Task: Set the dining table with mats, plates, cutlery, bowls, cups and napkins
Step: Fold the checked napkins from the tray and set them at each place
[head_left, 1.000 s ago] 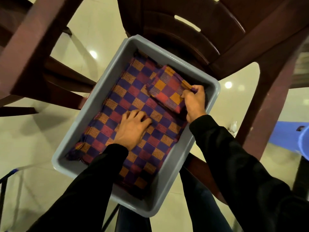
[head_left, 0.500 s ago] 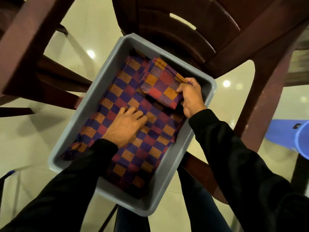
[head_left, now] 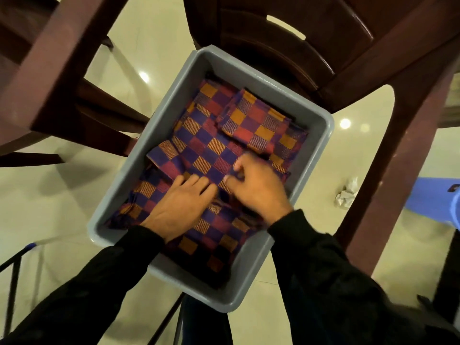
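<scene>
Two hands (head_left: 219, 197) – (checked) mats (head_left: 214, 150)

— How is the light on my feed?

— Dim and warm. I see ceiling lamps mirrored as small bright spots on the glossy floor (head_left: 74, 195), one at ten o'clock, another at three o'clock.

— Any blur?

— My right hand (head_left: 258, 189) is smeared by motion; the left hand (head_left: 178, 206) is sharper. My black sleeves (head_left: 336, 282) lose all detail at six o'clock.

— Distortion?

— Strong wide-angle bending: the chair legs (head_left: 408, 145) splay outward toward the edges, and the tub (head_left: 139, 155) casts a soft shadow toward nine o'clock.
</scene>
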